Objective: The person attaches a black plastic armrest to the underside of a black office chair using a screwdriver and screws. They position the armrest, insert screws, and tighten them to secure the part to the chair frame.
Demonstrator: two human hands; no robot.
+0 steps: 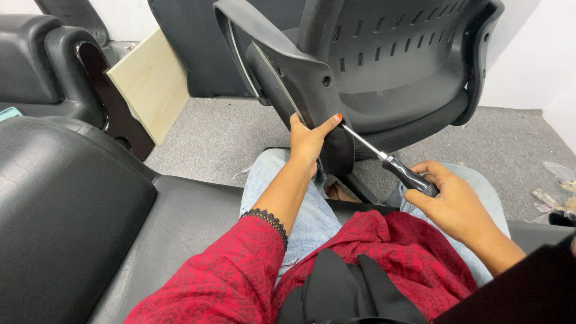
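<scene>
The black office chair [384,66] is tipped on its side at the far middle of the scene, its plastic underside turned toward the camera. The chair's armrest [282,66] is gripped at its lower end by the left hand [309,143], fingers wrapped round the edge and the thumb, nail painted orange, stretched out toward the right. A screwdriver [390,162] is held in the right hand [453,204]; the fingers are clenched around its black ribbed handle at the near right. The slim metal shaft is angled up and to the left, and its tip is set against the armrest bracket, just beside the left thumb. Whether the tip is seated in a screw cannot be told. Light blue jeans and red patterned sleeves are seen below the hands. A black leather sofa [72,204] is seen at the near left, and a pale wooden board [153,84] is leaned at the far left on the grey carpet [216,138].
</scene>
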